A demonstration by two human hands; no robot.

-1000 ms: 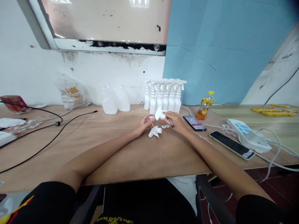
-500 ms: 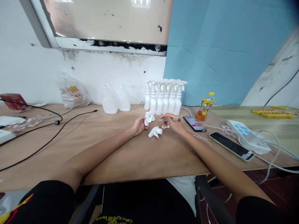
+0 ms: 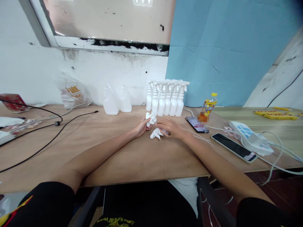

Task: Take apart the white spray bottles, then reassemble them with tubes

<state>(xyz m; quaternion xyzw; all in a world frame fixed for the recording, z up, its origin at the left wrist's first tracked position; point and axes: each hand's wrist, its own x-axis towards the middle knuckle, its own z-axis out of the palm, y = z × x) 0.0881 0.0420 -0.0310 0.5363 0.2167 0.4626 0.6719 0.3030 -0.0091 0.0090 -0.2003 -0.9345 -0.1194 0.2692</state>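
My left hand [image 3: 141, 126] is closed around a white trigger spray head [image 3: 151, 119], raised just over the table. Close beside it, my right hand [image 3: 170, 126] has its fingers curled over a small screwdriver-like tool [image 3: 167, 132]; only its dark handle end shows below the palm, and the thin shaft is hidden. The right fingertips come close to the held spray head; I cannot tell whether they touch it. A second white trigger spray head [image 3: 156, 133] lies on the table below both hands.
Several white spray bottles with trigger heads [image 3: 168, 102] stand by the wall. Left of them are two bottles without heads [image 3: 111, 102]. At right are thin white tubes [image 3: 201, 137], two phones [image 3: 233, 146], a drink bottle [image 3: 208, 107] and a power strip [image 3: 251, 138]. A black cable [image 3: 71, 126] crosses the left.
My right hand has moved slightly left, nearer the left hand, and turned over, so the tool's handle now points down. The held spray head has turned a little. White rings beneath the right hand are now hidden.
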